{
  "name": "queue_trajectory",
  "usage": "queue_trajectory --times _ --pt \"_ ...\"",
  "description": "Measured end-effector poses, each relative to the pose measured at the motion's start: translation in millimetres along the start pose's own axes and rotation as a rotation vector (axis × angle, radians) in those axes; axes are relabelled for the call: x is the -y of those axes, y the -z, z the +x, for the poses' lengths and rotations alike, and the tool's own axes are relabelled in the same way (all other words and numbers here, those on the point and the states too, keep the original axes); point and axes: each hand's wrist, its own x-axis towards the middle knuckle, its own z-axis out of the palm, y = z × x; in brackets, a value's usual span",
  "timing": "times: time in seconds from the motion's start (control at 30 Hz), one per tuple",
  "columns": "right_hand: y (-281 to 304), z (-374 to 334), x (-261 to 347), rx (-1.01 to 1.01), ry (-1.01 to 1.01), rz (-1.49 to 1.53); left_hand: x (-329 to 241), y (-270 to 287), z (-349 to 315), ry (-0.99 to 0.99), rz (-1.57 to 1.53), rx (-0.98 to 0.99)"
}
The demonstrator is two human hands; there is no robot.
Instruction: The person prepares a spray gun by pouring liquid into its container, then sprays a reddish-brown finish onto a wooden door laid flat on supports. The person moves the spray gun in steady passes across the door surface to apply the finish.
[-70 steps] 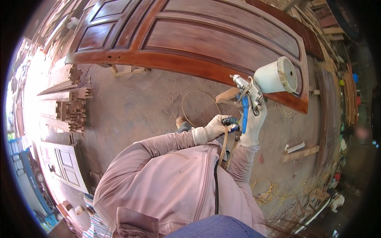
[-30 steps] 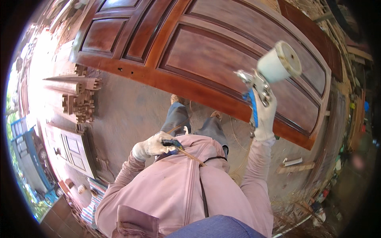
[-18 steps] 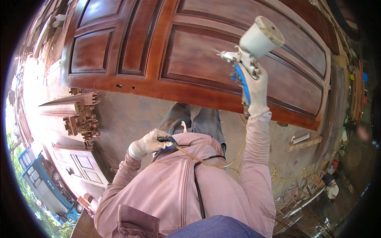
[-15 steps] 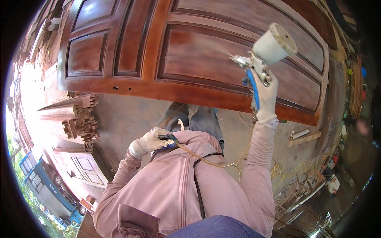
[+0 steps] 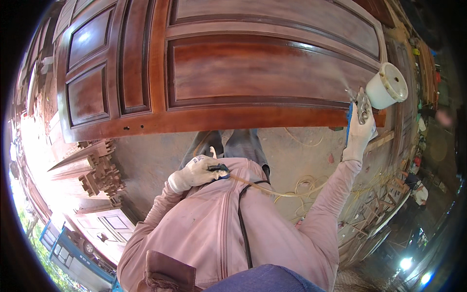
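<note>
My right hand, in a white and blue work glove, is closed round a metal spray gun. On the gun's side sits a white paint cup. A faint mist leaves the nozzle toward the long lower panel of a reddish-brown wooden door, near that panel's right end. My gloved left hand is held before my waist, its fingers wrapped round a thin yellowish air hose. The hose runs from there across my front toward my right arm.
Notched wood pieces are stacked on the left, with a pale panelled door below them. More hose lies coiled on the floor to the right. A blue truck stands at lower left. A person is at far right.
My right hand has moved right and down with the spray gun, along the panel. The view has shifted, and the door appears further left. My left hand keeps its hold on the hose.
</note>
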Motion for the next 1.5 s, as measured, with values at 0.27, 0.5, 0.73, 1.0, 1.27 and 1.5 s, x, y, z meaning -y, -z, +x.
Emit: queue_trajectory --times 0.27,0.5,0.73,1.0,1.27,1.5 --pt "-18.4 -63.1 64.0 0.28 -0.115 0.278 9.7 9.4 -22.9 0.037 -0.051 -0.001" --pt "-61.9 -99.2 129.9 0.681 -0.108 0.634 18.1 21.0 -46.9 0.081 -0.09 0.018" --pt "-67.9 -99.0 134.1 0.708 -0.14 0.647 18.9 26.6 -52.1 0.098 -0.058 0.035" --pt "-8.6 -76.1 36.9 0.207 -0.225 0.291 17.2 18.1 -36.1 0.01 -0.054 0.041" --pt "15.4 -83.0 21.5 0.058 -0.013 -0.034 3.8 14.8 -29.9 0.021 -0.013 0.068" --pt "-14.0 -121.9 87.9 0.505 -0.197 0.456 27.6 6.7 -45.7 0.017 -0.038 0.042"
